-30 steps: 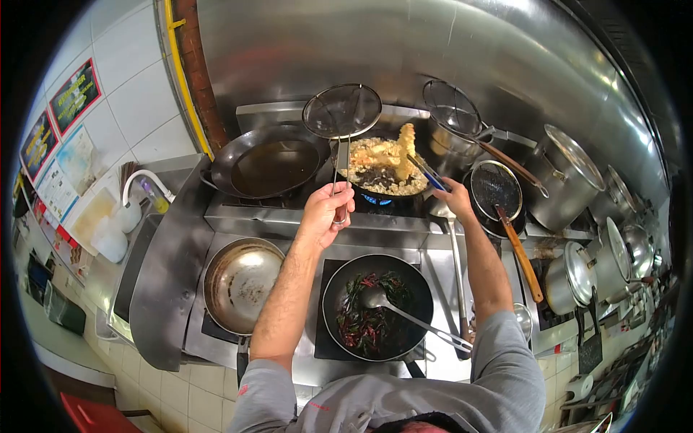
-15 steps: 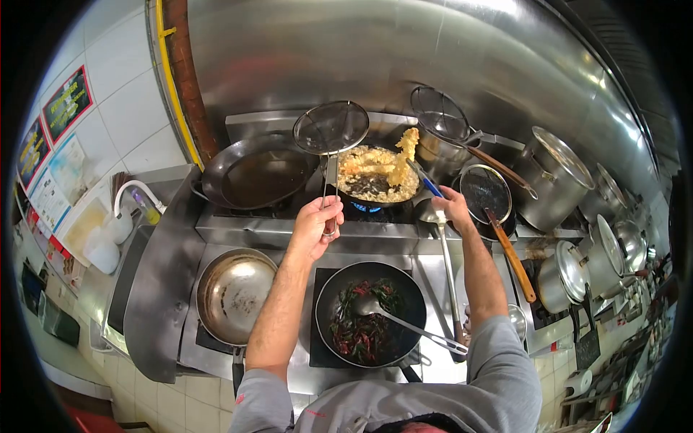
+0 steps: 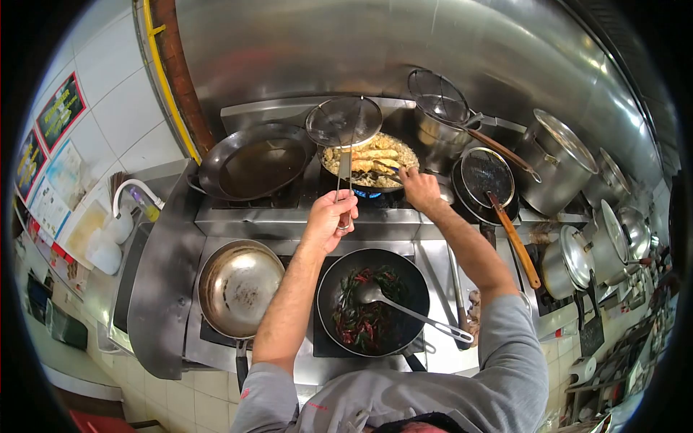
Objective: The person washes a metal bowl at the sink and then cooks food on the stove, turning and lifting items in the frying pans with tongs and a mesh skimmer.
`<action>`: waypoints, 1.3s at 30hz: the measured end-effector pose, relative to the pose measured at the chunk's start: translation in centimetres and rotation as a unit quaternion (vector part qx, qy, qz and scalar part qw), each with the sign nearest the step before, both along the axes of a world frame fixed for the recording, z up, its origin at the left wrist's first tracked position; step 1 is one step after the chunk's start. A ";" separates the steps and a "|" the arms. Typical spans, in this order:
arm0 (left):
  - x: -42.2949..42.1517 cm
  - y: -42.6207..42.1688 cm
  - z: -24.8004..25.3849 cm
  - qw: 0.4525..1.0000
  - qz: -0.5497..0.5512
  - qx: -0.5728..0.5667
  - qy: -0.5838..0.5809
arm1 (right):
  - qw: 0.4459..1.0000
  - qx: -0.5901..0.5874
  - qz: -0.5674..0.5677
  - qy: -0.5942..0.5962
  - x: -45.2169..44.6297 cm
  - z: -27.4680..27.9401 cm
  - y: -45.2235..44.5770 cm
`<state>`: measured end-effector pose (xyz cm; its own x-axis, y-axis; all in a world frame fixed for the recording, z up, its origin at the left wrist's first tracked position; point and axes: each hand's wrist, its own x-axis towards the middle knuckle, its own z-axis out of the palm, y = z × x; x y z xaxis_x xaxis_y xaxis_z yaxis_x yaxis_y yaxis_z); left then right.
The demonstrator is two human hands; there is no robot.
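My left hand (image 3: 330, 216) is closed round the metal handle of a round mesh skimmer (image 3: 343, 121), held up over the left side of the frying pan (image 3: 388, 189). Long golden battered pieces (image 3: 377, 154) lie in bubbling oil and loose batter bits inside that pan. My right hand (image 3: 422, 192) is closed at the pan's right edge on blue-handled tongs (image 3: 395, 169), which are mostly hidden by the fingers. The tongs' tips are among the battered pieces; whether they grip one, I cannot tell. A blue flame (image 3: 367, 194) burns under the pan.
Left of the frying pan stands a dark wok (image 3: 263, 169) with oil. In front are a bare steel pan (image 3: 240, 289) and a black wok (image 3: 339, 263) with red chillies, dark leaves and a ladle (image 3: 372, 292). A wooden-handled strainer (image 3: 488, 177) and pots (image 3: 552, 159) stand right.
My right hand has moved left and forward over the pan. The battered piece held up in the tongs is now down among the others. The skimmer has shifted slightly right.
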<state>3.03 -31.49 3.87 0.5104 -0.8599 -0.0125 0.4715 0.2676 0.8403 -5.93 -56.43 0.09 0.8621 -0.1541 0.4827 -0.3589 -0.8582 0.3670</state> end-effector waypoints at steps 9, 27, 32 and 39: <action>-1.4 -1.9 -2.0 1.000 -0.024 0.014 0.004 | 1.000 0.012 -0.013 -0.023 1.2 -1.3 0.3; -3.5 -3.8 -4.1 0.999 -0.026 0.039 -0.001 | 0.985 0.151 -0.080 0.035 -1.8 2.9 -0.4; -3.4 -3.7 -3.9 0.999 -0.020 0.035 0.001 | 0.952 0.250 -0.145 0.097 -2.0 6.1 0.8; -3.3 -3.6 -3.3 0.999 -0.019 0.030 0.002 | 0.938 0.288 -0.163 0.101 -1.1 6.4 1.1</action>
<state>-0.31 -35.06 0.53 0.4770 -0.8764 -0.0663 0.4830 0.1984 0.8529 -7.04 -55.32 6.50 0.7883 -0.6112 0.0703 -0.6103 -0.7913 -0.0362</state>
